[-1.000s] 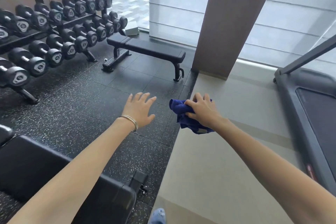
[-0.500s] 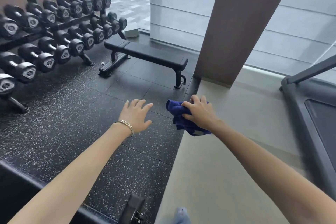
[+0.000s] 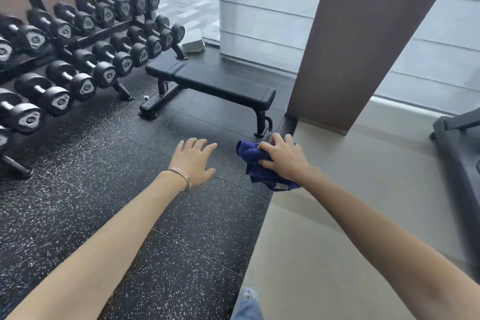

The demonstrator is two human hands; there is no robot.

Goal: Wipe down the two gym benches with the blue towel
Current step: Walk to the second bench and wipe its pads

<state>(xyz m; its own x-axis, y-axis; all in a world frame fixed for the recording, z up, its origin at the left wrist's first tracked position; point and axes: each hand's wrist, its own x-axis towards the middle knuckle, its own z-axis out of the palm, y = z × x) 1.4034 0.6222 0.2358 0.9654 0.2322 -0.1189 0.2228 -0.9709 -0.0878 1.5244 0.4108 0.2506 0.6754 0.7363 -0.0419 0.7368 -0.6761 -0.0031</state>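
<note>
A black flat gym bench (image 3: 223,84) stands ahead on the dark speckled floor, between the dumbbell rack and a brown pillar. My right hand (image 3: 284,161) grips a bunched blue towel (image 3: 253,163) in the air, short of the bench's near end. My left hand (image 3: 193,162) hovers beside it with fingers spread and holds nothing; a thin bangle sits on its wrist. The second bench is out of view.
A three-tier dumbbell rack (image 3: 78,41) fills the left side. A brown pillar (image 3: 363,39) rises right of the bench. Beige flooring (image 3: 324,241) starts at the right, with a treadmill (image 3: 462,143) at the right edge. A small grey box (image 3: 193,45) lies behind the bench.
The view has advanced toward the far bench, which looks larger and closer. The near bench at the bottom left has dropped out of sight. Both hands keep their pose.
</note>
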